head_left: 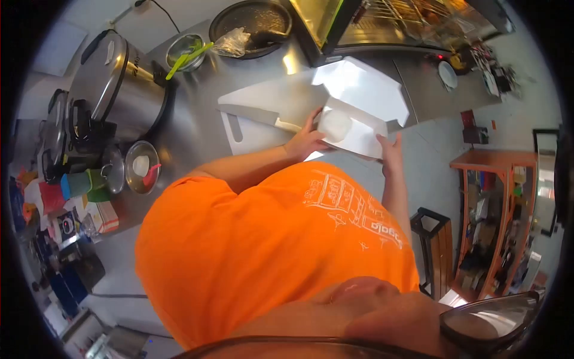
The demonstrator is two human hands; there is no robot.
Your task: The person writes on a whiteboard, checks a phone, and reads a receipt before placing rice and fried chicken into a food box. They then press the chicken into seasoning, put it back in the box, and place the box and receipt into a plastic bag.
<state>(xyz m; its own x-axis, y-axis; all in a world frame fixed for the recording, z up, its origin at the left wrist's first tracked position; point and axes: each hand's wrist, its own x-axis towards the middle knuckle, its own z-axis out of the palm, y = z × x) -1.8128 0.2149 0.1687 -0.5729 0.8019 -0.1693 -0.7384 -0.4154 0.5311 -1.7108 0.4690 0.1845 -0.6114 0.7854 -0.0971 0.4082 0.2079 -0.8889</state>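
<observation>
A white open carton (366, 133) is held between my two hands at the front edge of the steel counter, its lid (359, 84) folded back. Inside it, toward the left, lies a round white item (336, 125). My left hand (306, 142) grips the carton's left side, and my right hand (390, 151) grips its right side. Left of the carton, a large knife (257, 115) rests on a white cutting board (242, 133), its handle end near my left hand.
A large steel cooker (119, 84) stands at the left, with metal bowls (143, 167) in front. Farther back are a bowl with green utensils (185, 52), a dark round pan (251, 27) and a lit oven (406, 24). An orange shelf (493, 160) stands at the right.
</observation>
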